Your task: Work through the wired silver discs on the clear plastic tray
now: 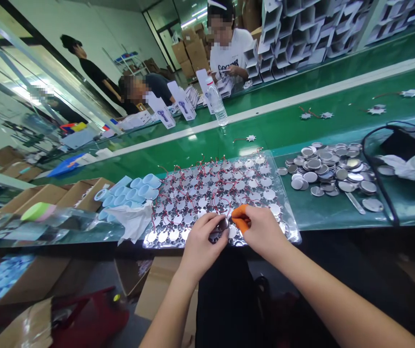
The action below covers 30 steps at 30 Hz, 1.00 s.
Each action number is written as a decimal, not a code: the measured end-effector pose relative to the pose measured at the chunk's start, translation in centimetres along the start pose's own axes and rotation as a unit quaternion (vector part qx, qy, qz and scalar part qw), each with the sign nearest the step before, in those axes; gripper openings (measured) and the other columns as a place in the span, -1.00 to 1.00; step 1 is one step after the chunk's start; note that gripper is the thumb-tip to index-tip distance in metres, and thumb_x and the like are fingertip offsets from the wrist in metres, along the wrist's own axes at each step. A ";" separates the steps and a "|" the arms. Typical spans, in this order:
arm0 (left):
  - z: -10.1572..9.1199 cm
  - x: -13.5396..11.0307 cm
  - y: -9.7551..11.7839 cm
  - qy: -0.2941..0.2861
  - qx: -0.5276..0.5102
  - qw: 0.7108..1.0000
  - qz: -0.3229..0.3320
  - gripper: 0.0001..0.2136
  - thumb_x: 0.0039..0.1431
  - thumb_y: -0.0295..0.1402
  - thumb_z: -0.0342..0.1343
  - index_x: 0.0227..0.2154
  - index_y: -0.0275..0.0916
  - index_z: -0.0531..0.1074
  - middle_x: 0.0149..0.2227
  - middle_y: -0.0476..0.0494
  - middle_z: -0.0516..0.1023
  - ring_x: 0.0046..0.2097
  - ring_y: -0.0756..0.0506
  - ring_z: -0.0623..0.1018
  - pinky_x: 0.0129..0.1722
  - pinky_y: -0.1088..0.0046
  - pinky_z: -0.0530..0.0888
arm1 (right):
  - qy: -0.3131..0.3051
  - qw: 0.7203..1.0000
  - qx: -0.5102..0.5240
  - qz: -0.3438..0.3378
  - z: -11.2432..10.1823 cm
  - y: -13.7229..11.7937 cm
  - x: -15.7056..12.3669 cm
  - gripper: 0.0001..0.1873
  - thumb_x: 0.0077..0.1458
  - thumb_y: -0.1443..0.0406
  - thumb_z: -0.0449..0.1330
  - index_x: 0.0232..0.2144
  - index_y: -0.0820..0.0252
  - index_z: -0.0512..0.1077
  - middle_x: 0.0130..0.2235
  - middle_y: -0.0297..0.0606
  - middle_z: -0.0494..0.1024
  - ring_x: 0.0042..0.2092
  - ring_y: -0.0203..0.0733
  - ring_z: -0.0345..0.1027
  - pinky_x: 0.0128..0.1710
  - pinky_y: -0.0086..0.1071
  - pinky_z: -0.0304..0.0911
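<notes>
My left hand [204,241] pinches a round metal disc [223,224] by its edge, between thumb and fingers. Close beside it on the right is my right hand [261,229], with orange covers on its fingertips. Those fingers are pressed together at the disc's side; what they grip is too small to make out. Under both hands lies a clear plastic tray [294,234] with rows of round, notched metal pieces [199,187]. Thin red wires [214,195] trail across many of them.
Loose metal discs [319,164] are heaped to the right, near a black cable [377,179]. Light-blue plastic cups [129,193] and a white tissue [133,220] sit left of the tray. A water bottle [217,104] stands beyond. Across the green bench [283,130] a person [231,58] handles something.
</notes>
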State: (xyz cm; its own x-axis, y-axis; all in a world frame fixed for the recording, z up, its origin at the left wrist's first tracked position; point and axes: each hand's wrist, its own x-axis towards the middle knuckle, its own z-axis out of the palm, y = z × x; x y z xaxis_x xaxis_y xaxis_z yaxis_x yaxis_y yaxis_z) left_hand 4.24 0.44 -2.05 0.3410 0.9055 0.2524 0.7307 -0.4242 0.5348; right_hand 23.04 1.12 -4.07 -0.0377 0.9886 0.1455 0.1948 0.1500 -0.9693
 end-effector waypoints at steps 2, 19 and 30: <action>-0.2 0.0 0.3 -0.008 0.000 1.000 -0.003 -0.71 0.23 -0.31 0.14 0.02 -0.11 0.47 -0.01 -0.20 0.48 0.01 -0.19 0.50 0.04 0.19 0.49 | 0.002 1.000 -0.009 -0.011 -0.1 0.0 0.1 -0.85 0.02 0.40 0.22 -0.36 0.07 0.55 -0.36 -0.29 0.63 -0.31 -0.14 0.53 -0.24 -0.30 0.42; 0.1 0.5 0.8 0.006 0.038 0.999 0.010 -0.67 0.25 -0.34 0.13 0.07 -0.10 0.44 0.04 -0.20 0.46 0.07 -0.20 0.47 0.12 0.16 0.44 | 0.029 0.963 0.181 0.196 -0.7 -0.4 1.1 -0.85 -0.12 0.35 0.32 -0.40 0.19 0.45 -0.52 -0.32 0.53 -0.48 -0.15 0.54 -0.54 -0.39 0.44; 0.3 0.2 1.8 0.024 0.029 0.999 -0.038 -0.75 0.25 -0.43 0.11 -0.04 -0.07 0.48 -0.06 -0.12 0.54 -0.06 -0.15 0.55 -0.03 0.24 0.51 | 0.026 0.963 0.176 0.201 -0.6 -0.2 0.9 -0.88 -0.09 0.39 0.29 -0.42 0.17 0.43 -0.54 -0.33 0.52 -0.50 -0.13 0.53 -0.55 -0.36 0.44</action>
State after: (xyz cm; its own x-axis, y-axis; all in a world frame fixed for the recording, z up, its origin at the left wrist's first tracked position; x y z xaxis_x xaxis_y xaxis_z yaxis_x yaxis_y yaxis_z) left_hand 5.83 -0.10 -1.30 0.2548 0.9334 0.2525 0.7868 -0.3519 0.5071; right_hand 23.52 1.99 -3.64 0.0225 0.9667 -0.2550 -0.1611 -0.2482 -0.9552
